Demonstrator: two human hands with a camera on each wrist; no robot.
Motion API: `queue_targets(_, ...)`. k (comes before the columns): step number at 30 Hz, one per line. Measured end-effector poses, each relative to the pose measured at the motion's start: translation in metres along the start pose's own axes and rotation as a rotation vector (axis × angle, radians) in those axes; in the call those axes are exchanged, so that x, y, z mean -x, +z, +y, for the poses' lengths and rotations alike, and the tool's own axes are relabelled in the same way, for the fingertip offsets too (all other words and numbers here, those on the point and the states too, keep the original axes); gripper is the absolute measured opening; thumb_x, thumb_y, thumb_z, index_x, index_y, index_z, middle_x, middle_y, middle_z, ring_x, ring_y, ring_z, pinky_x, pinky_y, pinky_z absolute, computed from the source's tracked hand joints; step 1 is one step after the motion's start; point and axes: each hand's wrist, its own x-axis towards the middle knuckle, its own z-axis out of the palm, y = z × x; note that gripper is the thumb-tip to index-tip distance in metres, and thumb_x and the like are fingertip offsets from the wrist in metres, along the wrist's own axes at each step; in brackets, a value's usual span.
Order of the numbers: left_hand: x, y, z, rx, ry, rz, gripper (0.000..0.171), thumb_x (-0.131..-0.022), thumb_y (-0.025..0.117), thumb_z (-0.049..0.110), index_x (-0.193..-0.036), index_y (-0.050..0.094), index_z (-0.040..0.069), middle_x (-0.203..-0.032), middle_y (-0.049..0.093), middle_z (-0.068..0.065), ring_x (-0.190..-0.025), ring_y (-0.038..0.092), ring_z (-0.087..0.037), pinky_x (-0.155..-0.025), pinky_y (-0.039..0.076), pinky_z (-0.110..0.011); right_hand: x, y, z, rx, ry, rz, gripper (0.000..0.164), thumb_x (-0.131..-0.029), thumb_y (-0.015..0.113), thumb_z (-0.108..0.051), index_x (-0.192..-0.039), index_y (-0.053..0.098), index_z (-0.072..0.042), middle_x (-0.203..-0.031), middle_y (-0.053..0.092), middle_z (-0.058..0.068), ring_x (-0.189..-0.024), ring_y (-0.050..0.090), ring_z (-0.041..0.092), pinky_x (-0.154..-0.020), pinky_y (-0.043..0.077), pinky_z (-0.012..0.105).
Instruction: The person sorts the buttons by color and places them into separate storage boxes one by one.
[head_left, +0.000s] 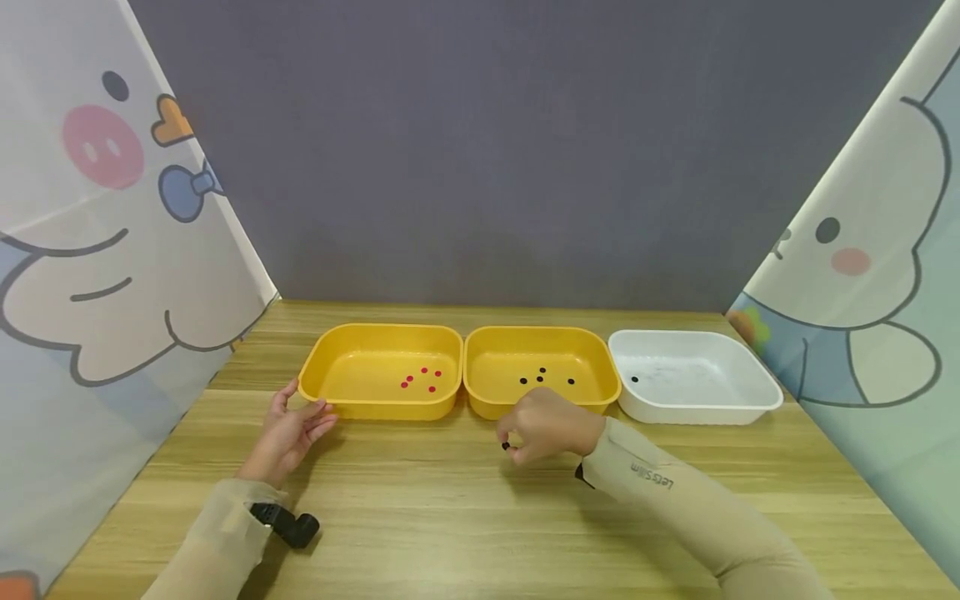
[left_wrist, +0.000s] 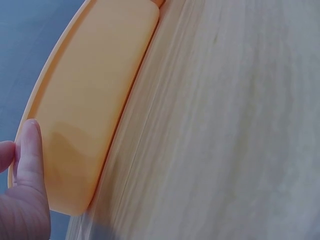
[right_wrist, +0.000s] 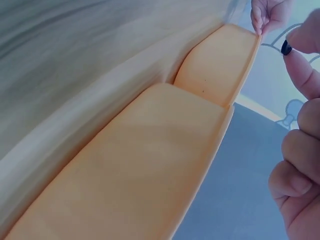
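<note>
My right hand (head_left: 547, 423) is in front of the middle yellow tray (head_left: 487, 410), pinching a small black round piece (right_wrist: 286, 48) between thumb and index finger. Its other fingers are curled in. Several similar black pieces (head_left: 539, 379) lie inside that tray. At the near left corner of the left yellow tray (head_left: 397, 411), my left hand (head_left: 288, 429) holds the rim, the thumb (left_wrist: 31, 155) against the outer wall. Several small red round pieces (head_left: 424, 370) lie towards the right side of this tray.
A white tray (head_left: 697, 414) stands at the right end of the row, with one black piece (head_left: 634, 379) inside. The trays sit side by side on a wooden table (head_left: 420, 517). A grey panel (head_left: 480, 167) rises behind, with patterned cloth (head_left: 97, 275) on both sides.
</note>
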Motion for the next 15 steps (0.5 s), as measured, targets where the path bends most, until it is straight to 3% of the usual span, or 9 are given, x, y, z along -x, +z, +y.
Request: queue_targets(15,-0.001,-0.001,0.000,-0.019,0.001,-0.012,0.080,-0.098,0.040,-0.005,-0.153,-0.009,0.027,-0.073,0.064,-0.004,-0.066,0.068,-0.014,-0.071,0.059,-0.027,0.012,-0.001,0.009,-0.028,0.056,-0.005,0.007,-0.068,0.072,-0.022,-0.072,0.067,-0.019,-0.059,0.060,-0.011,-0.048,0.035,-0.004,-0.044,0.034,0.010)
